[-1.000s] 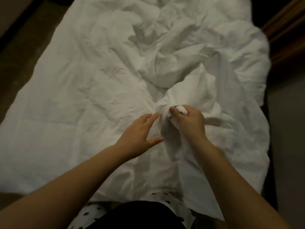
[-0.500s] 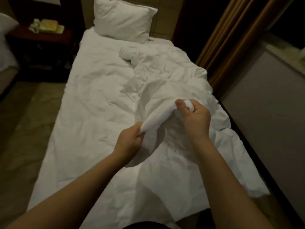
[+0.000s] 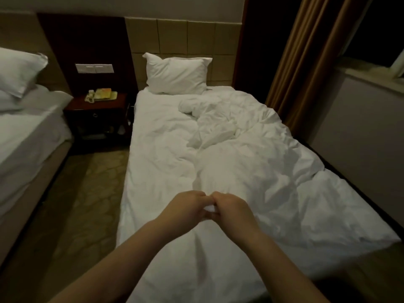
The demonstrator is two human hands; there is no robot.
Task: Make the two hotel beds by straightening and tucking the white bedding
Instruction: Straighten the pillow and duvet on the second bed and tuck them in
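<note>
1. The duvet [image 3: 251,162] is soft white cloth, heavily creased. It lies across the right half of the bed [image 3: 157,149] and is bunched into rumpled folds toward the head, with one corner spread flat at the foot on the right.
2. A long ridge in the duvet runs from the hands up toward the pillow [image 3: 177,73]. Left of the ridge the white sheet is smoother, with only shallow wrinkles.
3. The left hand [image 3: 185,206] and right hand [image 3: 231,208] meet near the foot of the bed, knuckles almost touching. Each grip is closed, fingers curled, on the same small wad of duvet, and a white scrap of it shows between them.
4. The pillow is plump and rectangular and leans against a headboard [image 3: 185,38] of square tan panels.
5. A dark wooden nightstand [image 3: 96,112] stands between this bed and a second bed [image 3: 26,132] on the left. Ribbed brown curtain [image 3: 306,62] hangs on the right, and the floor [image 3: 87,193] is patterned.
6. Half a second ago the hands were apart and held up a raised fold, the right hand higher than the left. Now they are together and low, and that peak has dropped flat.
7. The view has lifted since then, so the headboard and the second bed now show.
</note>
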